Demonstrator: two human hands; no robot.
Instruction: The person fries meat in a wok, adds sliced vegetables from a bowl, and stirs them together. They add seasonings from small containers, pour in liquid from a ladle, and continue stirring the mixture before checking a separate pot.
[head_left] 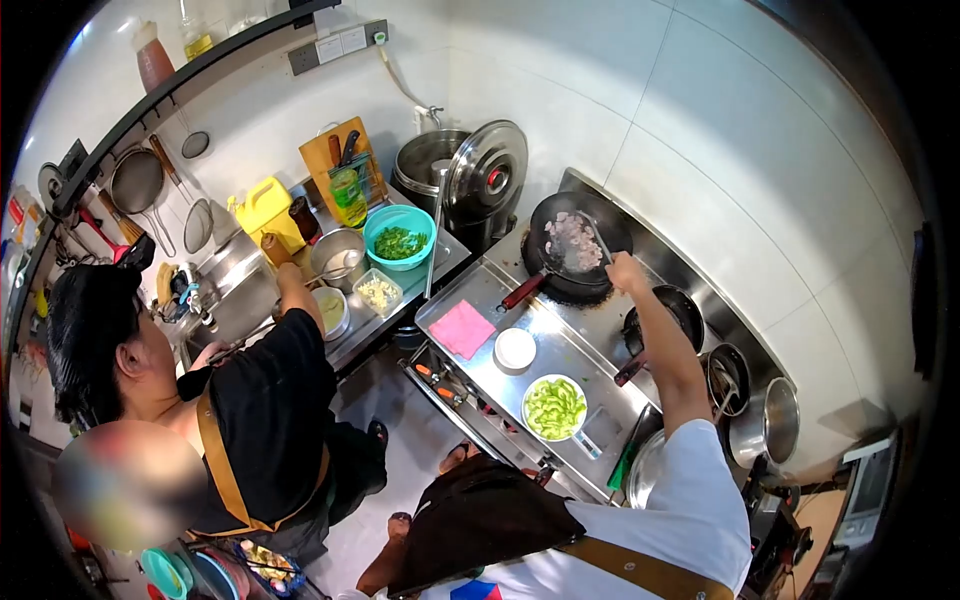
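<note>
My right hand (625, 272) reaches over the stove, closed round the handle of a metal spatula (600, 240). The spatula's far end is in a dark frying pan (552, 232), among pale pink pieces of meat (574, 242). The pan's reddish-brown handle (524, 291) points toward the front left, and no hand is on it. Low beside my apron hangs my left hand (400, 525), away from the counter; its fingers are too small and turned away to make out.
Cut green vegetables fill a white-handled bowl (556, 408) near a small white bowl (515, 349) and pink cloth (461, 329). More pans (664, 320) stand right of the stove. A co-worker (260, 400) in black works at the left sink. A steel pot (425, 160) stands in the corner.
</note>
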